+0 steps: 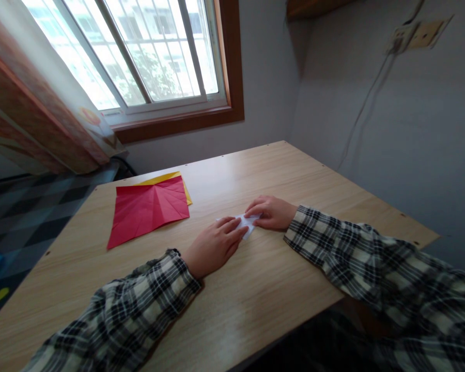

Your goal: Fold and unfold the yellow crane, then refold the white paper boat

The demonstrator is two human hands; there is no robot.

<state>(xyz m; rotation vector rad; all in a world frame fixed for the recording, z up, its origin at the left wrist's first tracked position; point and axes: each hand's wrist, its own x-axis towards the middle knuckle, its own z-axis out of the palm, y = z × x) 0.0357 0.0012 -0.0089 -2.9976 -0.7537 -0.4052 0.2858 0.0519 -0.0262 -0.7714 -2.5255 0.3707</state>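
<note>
From the head view, a small folded white paper lies flat on the wooden table, near the middle of the top and well in from the near edge. The left hand lies palm down with its fingers stretched out almost flat, and the fingertips press on the left part of the paper; nothing is gripped in it. The right hand comes in from the other side, loosely curled, its fingertips down on the right part of the paper; whether it pinches an edge or only presses cannot be told, since the fingers cover that part. The two hands nearly meet over the paper, which shows only as a narrow white strip between them. Both arms wear checked sleeves. To the left and farther back on the table, well apart from the hands, lies a creased red sheet, spread open, with a yellow sheet partly under it so that only its far edge and right corner show. Behind the table is a window with a curtain on its left, and a cable hangs down the wall at right.
</note>
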